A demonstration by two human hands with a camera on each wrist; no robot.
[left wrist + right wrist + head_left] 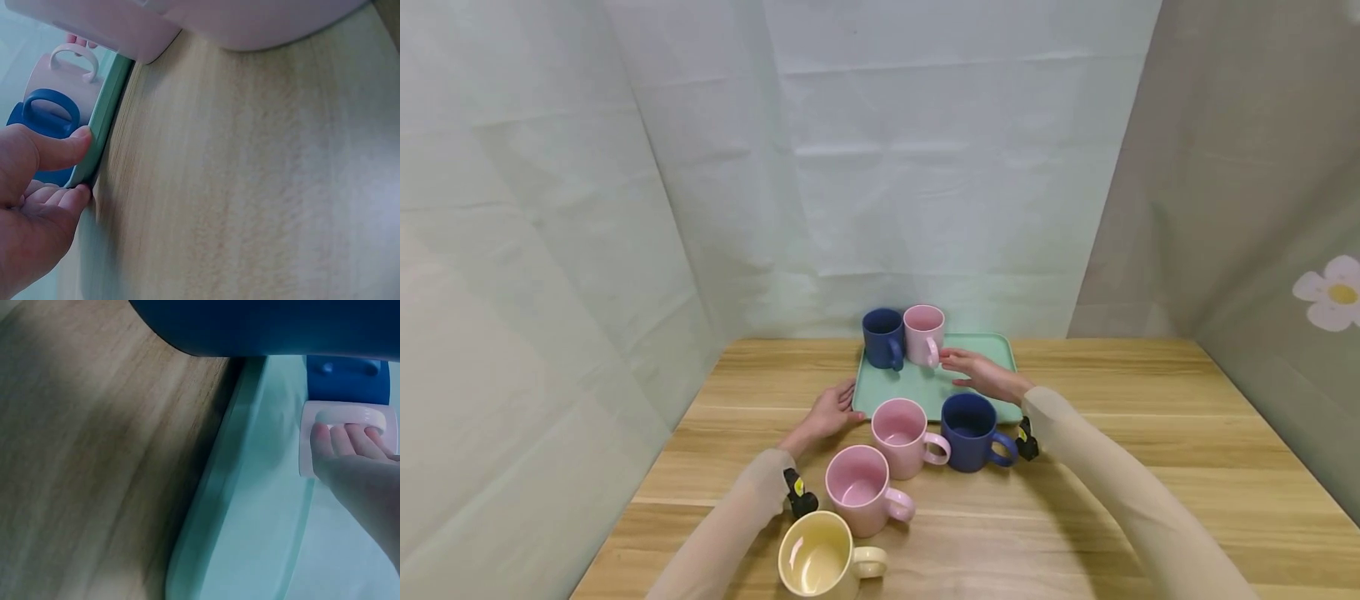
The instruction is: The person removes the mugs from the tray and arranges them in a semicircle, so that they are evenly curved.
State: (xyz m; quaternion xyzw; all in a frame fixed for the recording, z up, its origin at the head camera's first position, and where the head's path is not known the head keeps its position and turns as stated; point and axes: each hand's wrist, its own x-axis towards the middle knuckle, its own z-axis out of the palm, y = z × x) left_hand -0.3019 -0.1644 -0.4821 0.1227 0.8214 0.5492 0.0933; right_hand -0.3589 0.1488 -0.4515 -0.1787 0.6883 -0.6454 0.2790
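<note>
My left hand (pixel 833 412) holds the left edge of a mint-green tray (pixel 880 392). In the left wrist view its thumb (pixel 78 139) lies at the rim with fingertips below. On the tray's back left stand a dark blue mug (pixel 880 337) and, against its right side, a pink mug (pixel 921 333). My right hand (pixel 988 377) reaches over the tray with fingers extended, beside the pink mug's handle (pixel 933 352). In the right wrist view its fingertips overlap that handle; whether they touch it, I cannot tell.
Before the tray stand a second dark blue mug (pixel 966 446), a pink mug (pixel 902 454), another pink mug (pixel 865 517) and a yellow mug (pixel 838 575), handles to the right. They rest on the wooden table (pixel 1075 533) between my forearms. Pale cloth (pixel 925 208) hangs behind.
</note>
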